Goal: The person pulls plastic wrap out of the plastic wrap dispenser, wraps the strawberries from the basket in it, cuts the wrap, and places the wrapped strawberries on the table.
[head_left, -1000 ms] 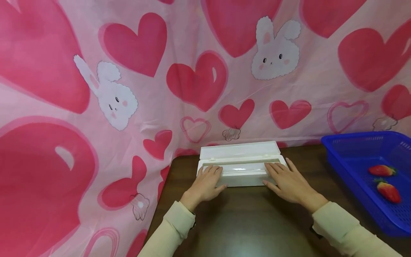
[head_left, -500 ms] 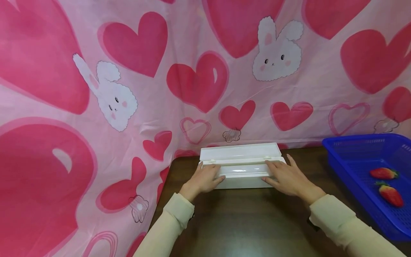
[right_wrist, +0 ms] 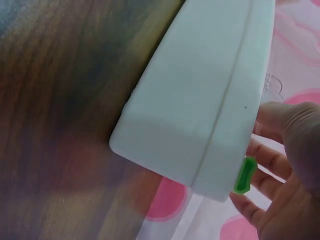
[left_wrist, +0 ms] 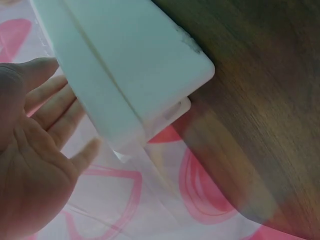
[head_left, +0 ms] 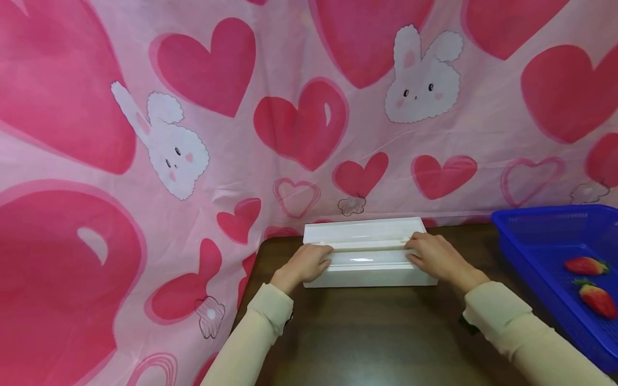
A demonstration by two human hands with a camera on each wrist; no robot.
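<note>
A long white box [head_left: 372, 277] with its hinged lid [head_left: 362, 230] tipped back lies on the table near the wall. Along its inside runs something clear and glossy [head_left: 367, 258], like a roll of plastic wrap. My left hand [head_left: 306, 262] reaches over the box's left end, fingers bent, thumb tucked near them. My right hand [head_left: 436, 256] does likewise at the right end. In the wrist views, thumb and fingertips of each hand meet the box's edge; I cannot tell whether they pinch the clear film. A small green piece [right_wrist: 245, 175] shows between box and right fingers.
On the right stands a blue basket [head_left: 512, 244] holding two strawberries, one [head_left: 586, 266] behind the other [head_left: 597, 299]. The dark wooden table [head_left: 372, 332] meets a pink heart-and-rabbit cloth [head_left: 289, 134] behind and to the left.
Both thumbs have moved up from the box's front face toward the bent fingers. The fingers, flatter before, now curl in over the opening. The head view has shifted slightly.
</note>
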